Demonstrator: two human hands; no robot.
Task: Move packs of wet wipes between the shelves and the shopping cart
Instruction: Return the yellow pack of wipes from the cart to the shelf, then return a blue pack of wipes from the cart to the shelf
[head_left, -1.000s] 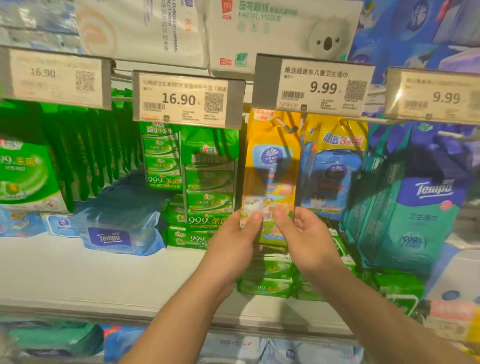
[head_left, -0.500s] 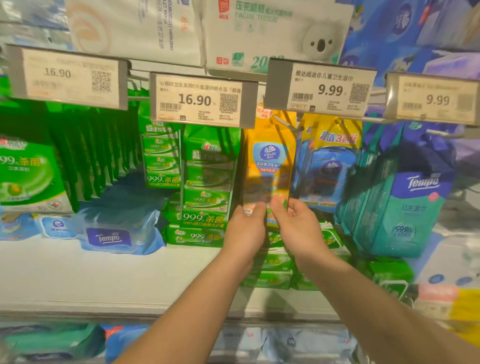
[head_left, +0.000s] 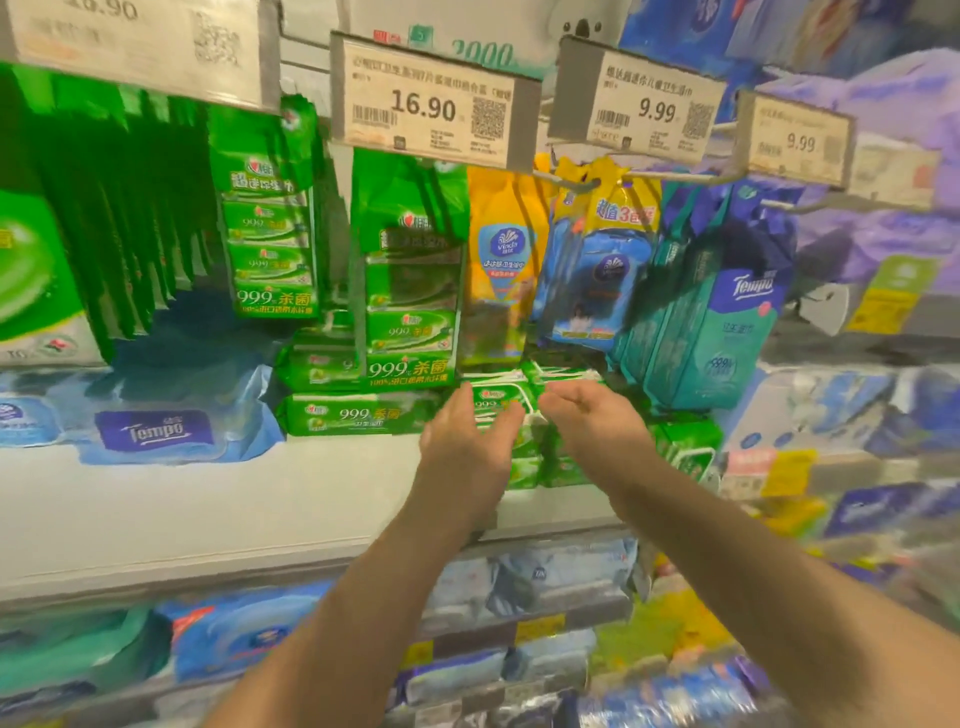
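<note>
A yellow Vinda wet wipes pack hangs from a metal hook under the 9.99 price tag. Nothing touches it. My left hand and my right hand hover side by side below the pack, fingers loosely spread and holding nothing. They sit in front of a stack of green wipes packs lying on the white shelf. A blue pack hangs just right of the yellow one.
Green 999 multi-packs hang to the left under the 16.90 tag. Teal Tempo packs hang on the right. A blue Tempo pack lies on the shelf at left. Lower shelves hold more blue packs.
Both hands have let go of the yellow pack's lower end and dropped below it. The pack now hangs free on its hook. The view has shifted down and closer.
</note>
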